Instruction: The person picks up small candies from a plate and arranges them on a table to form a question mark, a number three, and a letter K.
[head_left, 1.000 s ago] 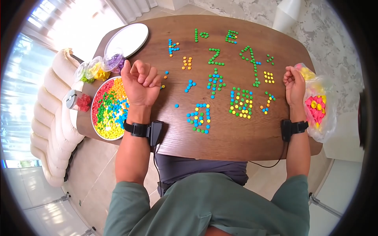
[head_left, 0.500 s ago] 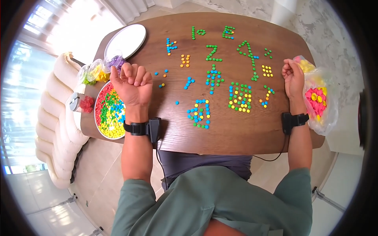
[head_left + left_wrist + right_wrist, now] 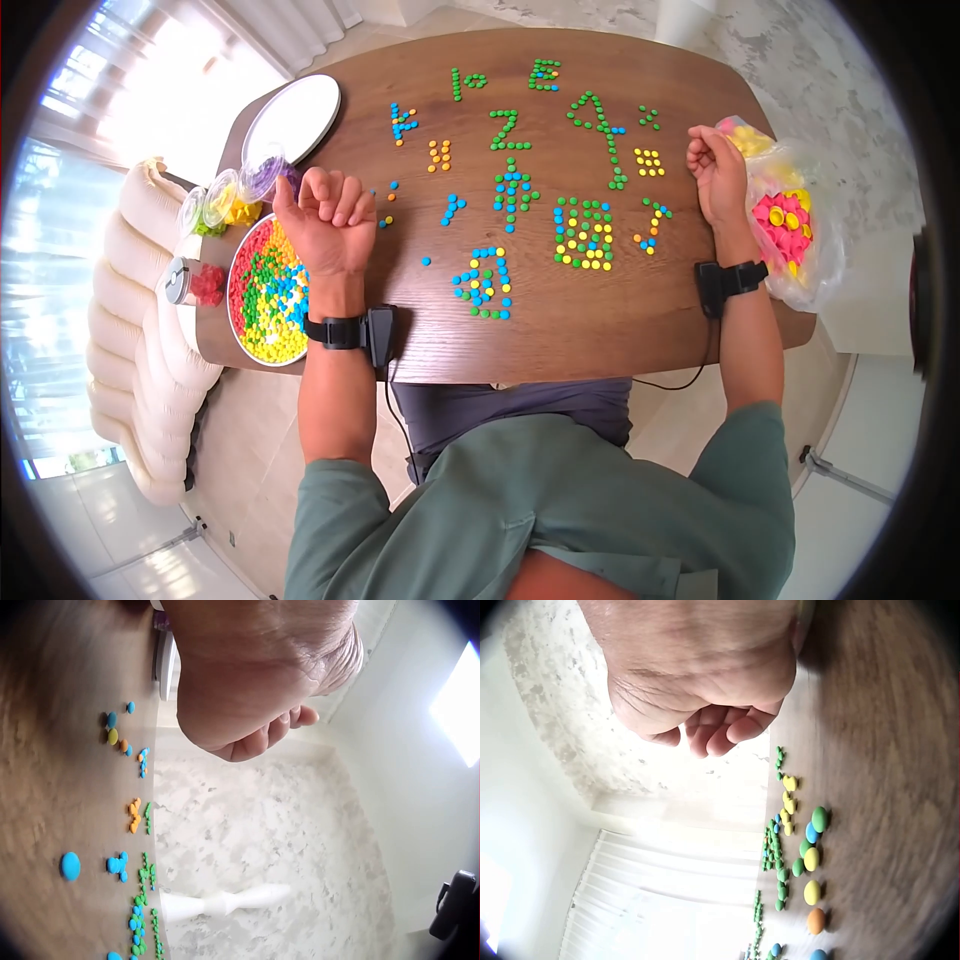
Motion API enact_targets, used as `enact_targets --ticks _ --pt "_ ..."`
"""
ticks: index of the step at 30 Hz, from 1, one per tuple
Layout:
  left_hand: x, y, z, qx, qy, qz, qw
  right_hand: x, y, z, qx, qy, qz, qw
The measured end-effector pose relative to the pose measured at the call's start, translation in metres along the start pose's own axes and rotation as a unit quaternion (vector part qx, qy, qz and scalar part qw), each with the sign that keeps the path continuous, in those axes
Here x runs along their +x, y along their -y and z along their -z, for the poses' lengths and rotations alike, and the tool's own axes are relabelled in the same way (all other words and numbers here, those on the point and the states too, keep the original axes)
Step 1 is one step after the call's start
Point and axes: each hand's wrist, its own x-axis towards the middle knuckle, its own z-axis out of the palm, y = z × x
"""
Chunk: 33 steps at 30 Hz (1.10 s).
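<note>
My left hand (image 3: 330,225), palm turned up and fingers loosely curled, rests on nothing that shows and holds nothing. It is nearest the round dish (image 3: 229,295) of small button-shaped candies (image 3: 265,295) in red, green, orange, blue and yellow. On the right, my right hand (image 3: 718,175) is loosely curled and holds nothing, beside a clear plastic bag (image 3: 820,250) with pink and yellow pieces. Between the hands, candies on the table form figures: a green Z (image 3: 507,130), a green-and-blue arrow shape (image 3: 514,195), a yellow square (image 3: 649,162) and several others. A lone blue candy (image 3: 70,866) lies near my left wrist.
A white oval plate (image 3: 292,120) stands at the far left of the wooden table (image 3: 590,330). Below it sit small tubs of purple (image 3: 266,178), yellow (image 3: 241,212) and green pieces (image 3: 209,228), and a lidded jar (image 3: 207,285) of red ones. Wrist-camera cables hang at the near edge.
The head view has shifted, so the table and figures sit further left in it. Both hands keep their loosely curled pose; no candy has visibly moved on the table.
</note>
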Motion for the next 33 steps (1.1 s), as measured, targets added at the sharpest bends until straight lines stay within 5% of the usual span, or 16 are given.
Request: enact_targets --ticks 33 --pt "0.001 0.006 0.003 0.02 -0.002 0.027 0.999 -0.004 0.006 -0.008 -0.025 0.018 -0.013 0.999"
